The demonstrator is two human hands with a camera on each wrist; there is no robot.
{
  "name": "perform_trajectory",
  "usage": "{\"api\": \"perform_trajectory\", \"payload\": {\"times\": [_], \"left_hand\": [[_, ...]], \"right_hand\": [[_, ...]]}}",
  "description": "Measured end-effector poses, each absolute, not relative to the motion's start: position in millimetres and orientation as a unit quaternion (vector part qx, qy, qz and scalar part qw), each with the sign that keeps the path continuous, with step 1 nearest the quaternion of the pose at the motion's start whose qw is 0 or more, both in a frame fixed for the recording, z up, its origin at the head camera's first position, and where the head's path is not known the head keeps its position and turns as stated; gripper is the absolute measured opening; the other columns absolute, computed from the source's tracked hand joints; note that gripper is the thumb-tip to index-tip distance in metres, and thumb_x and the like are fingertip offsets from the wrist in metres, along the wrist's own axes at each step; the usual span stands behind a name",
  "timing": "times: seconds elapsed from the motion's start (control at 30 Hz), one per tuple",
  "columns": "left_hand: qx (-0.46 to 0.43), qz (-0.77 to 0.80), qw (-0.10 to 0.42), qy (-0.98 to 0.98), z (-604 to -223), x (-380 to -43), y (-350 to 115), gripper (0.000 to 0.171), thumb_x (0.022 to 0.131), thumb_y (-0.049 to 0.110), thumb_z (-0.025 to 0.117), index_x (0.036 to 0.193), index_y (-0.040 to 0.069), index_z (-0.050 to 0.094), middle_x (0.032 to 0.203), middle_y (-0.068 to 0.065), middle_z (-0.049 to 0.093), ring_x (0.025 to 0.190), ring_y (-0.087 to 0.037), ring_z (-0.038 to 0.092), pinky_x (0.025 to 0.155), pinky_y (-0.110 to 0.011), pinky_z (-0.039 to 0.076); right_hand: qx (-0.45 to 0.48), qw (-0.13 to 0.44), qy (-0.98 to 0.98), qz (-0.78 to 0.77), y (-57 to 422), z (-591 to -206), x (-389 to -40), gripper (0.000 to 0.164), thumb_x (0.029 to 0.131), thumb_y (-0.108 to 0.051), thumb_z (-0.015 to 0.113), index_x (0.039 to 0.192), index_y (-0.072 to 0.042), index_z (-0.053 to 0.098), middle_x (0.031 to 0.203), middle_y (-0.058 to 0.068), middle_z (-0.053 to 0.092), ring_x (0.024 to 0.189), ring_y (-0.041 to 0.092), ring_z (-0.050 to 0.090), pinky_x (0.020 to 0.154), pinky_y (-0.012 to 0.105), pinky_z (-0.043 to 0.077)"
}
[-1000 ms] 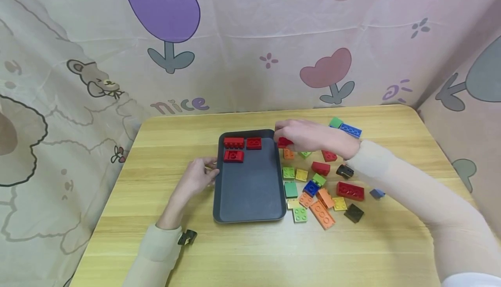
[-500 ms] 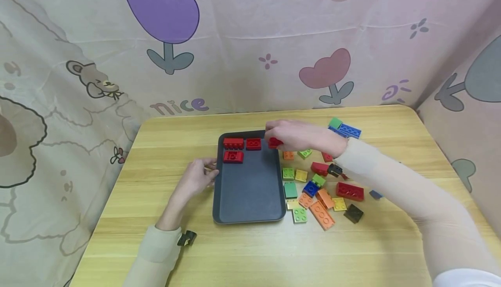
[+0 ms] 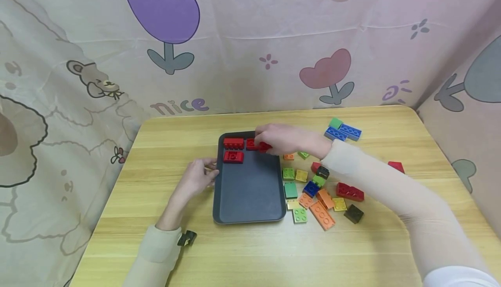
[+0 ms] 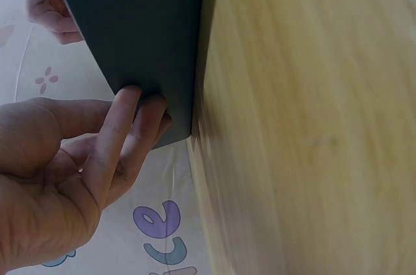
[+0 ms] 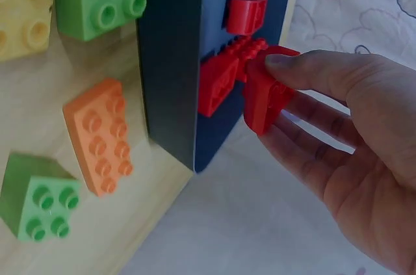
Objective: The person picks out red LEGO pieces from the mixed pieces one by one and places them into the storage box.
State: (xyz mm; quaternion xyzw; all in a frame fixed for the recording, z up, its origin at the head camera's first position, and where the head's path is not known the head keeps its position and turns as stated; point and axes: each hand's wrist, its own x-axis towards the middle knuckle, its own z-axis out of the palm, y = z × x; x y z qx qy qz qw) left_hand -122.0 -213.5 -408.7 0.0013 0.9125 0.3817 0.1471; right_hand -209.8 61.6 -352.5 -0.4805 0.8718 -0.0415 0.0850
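My right hand [image 3: 278, 139] pinches a red building brick [image 5: 263, 96] between thumb and fingers, over the back part of the dark grey tray [image 3: 250, 191]. In the head view the held brick overlaps a red brick [image 3: 250, 144] lying in the tray. Farther left in the tray are a long red brick [image 3: 233, 142] along the back and another red brick [image 3: 233, 157] just in front of it. At the tray's left side, my left hand [image 3: 195, 176] rests its fingertips against the outer wall, and the left wrist view shows relaxed fingers [image 4: 116, 135] touching that dark wall.
Right of the tray lie several loose bricks, among them a dark red one [image 3: 350, 191], a long orange one [image 3: 322, 215] and a teal one [image 3: 291, 190]. Blue bricks [image 3: 335, 133] are at the back right. A patterned cloth [image 3: 242, 61] hangs behind the table [image 3: 250, 256].
My right hand has moved left with the red brick, from the tray's right rim to over its back part, beside the red bricks there. The left hand has stayed in place.
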Motion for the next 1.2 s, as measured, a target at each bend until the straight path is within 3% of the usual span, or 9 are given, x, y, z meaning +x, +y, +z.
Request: {"api": "perform_trajectory", "payload": {"times": [0.7, 1.2], "left_hand": [[0.008, 0.383, 0.140, 0.913, -408, -121, -213, 0.044, 0.092, 0.004, 0.063, 0.134, -0.002, 0.054, 0.111, -0.019, 0.067, 0.071, -0.016, 0.067, 0.063, -0.033, 0.061], [0.005, 0.385, 0.141, 0.912, -410, -122, -213, 0.044, 0.092, 0.004, 0.062, 0.134, -0.001, 0.054, 0.112, -0.019, 0.066, 0.071, -0.015, 0.066, 0.062, -0.033, 0.061]], "right_hand": [[-0.501, 0.117, 0.857, -0.037, 34, -380, -212, 0.029, 0.087, -0.013, 0.070, 0.115, -0.017, 0.070, 0.116, 0.001, 0.062, 0.098, 0.014, 0.059, 0.087, 0.030, 0.057], [-0.505, 0.126, 0.853, -0.040, 27, -390, -212, 0.028, 0.086, -0.015, 0.072, 0.114, -0.017, 0.072, 0.107, 0.002, 0.064, 0.088, 0.014, 0.057, 0.079, 0.028, 0.056]]}}
